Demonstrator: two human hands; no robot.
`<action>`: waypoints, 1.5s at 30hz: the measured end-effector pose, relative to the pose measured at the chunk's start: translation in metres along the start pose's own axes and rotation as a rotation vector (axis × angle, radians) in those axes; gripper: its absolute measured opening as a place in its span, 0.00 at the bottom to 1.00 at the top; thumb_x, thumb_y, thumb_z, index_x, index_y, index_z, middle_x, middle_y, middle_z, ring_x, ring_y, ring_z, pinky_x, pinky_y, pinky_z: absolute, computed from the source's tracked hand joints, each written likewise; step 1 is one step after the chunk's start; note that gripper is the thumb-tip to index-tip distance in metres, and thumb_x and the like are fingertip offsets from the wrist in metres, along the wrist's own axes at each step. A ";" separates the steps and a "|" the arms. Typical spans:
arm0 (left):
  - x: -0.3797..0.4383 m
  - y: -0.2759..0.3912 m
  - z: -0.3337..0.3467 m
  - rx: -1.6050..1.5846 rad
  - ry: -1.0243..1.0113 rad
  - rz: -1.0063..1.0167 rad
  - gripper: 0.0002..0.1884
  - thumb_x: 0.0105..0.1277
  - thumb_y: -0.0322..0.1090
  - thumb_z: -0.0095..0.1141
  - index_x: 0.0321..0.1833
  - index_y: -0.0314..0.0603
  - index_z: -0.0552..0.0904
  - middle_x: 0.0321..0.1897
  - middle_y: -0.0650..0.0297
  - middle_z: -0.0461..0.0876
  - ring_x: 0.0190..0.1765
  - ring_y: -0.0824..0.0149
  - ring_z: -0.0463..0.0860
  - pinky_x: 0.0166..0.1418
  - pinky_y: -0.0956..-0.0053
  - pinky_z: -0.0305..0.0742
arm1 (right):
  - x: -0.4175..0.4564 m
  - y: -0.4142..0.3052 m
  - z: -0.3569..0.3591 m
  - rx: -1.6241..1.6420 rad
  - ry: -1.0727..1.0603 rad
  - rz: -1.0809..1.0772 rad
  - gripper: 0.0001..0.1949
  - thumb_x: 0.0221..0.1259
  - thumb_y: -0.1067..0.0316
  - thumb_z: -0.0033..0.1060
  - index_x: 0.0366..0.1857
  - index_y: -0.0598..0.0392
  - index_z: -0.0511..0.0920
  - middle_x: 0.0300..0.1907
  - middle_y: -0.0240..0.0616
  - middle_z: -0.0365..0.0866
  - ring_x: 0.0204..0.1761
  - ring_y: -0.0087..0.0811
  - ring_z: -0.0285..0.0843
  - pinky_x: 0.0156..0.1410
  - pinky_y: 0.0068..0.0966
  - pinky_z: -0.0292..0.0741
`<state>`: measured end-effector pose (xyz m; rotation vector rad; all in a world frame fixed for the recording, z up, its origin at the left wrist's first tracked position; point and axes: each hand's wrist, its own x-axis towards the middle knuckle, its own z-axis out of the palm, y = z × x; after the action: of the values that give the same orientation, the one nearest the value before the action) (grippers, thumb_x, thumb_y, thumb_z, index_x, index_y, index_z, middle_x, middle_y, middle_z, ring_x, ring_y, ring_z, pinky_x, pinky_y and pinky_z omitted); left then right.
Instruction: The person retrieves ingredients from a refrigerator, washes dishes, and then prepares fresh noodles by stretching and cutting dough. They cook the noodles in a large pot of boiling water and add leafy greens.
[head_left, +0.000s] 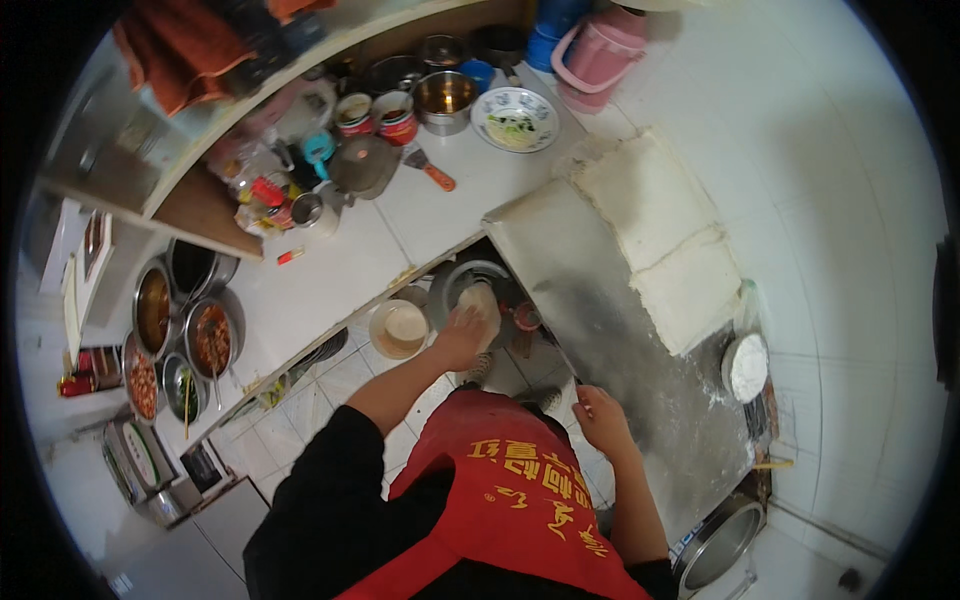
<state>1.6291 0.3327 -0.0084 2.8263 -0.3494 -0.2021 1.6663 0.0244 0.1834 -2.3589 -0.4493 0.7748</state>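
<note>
My left hand (463, 337) reaches down into the corner gap between the counters, on a pale, flat item (484, 304) that could be dough or a cloth; the frame does not settle which. Beneath it is a round grey metal vessel (444, 283). Beside that, to the left, stands a cream-coloured tub (380, 330) with a pale round thing inside. My right hand (597, 417) rests at the edge of the floured metal worktop (570, 281), its fingers curled; whether it holds anything is hidden. Pale sheets (652, 202), dough or cloth, lie along the back of the worktop.
The white tiled counter (360, 259) carries a scraper (431, 169), a patterned plate (515, 120) and metal pots (444, 105). Several bowls of food (212, 337) stand at the left. A bowl of white powder (747, 367) sits at the worktop's right edge, above a large metal pot (724, 544).
</note>
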 end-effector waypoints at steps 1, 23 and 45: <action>-0.004 -0.018 0.038 0.005 -0.074 -0.034 0.24 0.60 0.36 0.52 0.61 0.42 0.71 0.59 0.47 0.71 0.65 0.50 0.68 0.66 0.52 0.65 | 0.006 -0.002 0.006 -0.064 -0.009 -0.063 0.14 0.60 0.66 0.55 0.48 0.58 0.75 0.46 0.49 0.78 0.46 0.48 0.79 0.50 0.37 0.75; 0.053 0.047 -0.070 -1.378 -0.305 -0.017 0.23 0.70 0.48 0.48 0.62 0.43 0.72 0.46 0.59 0.81 0.45 0.61 0.81 0.51 0.66 0.75 | 0.047 -0.070 -0.015 0.888 -0.454 0.036 0.15 0.65 0.61 0.56 0.47 0.61 0.76 0.40 0.44 0.82 0.37 0.34 0.83 0.41 0.29 0.79; 0.098 0.149 -0.301 -1.337 0.229 0.296 0.21 0.58 0.44 0.62 0.47 0.33 0.81 0.42 0.55 0.83 0.46 0.60 0.82 0.59 0.64 0.71 | 0.032 -0.125 -0.094 0.880 0.113 -0.262 0.22 0.62 0.58 0.56 0.58 0.53 0.68 0.49 0.41 0.77 0.52 0.32 0.75 0.60 0.27 0.70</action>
<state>1.7425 0.2486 0.3119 1.4416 -0.3706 -0.0126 1.7336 0.0932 0.3108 -1.4775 -0.2758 0.5508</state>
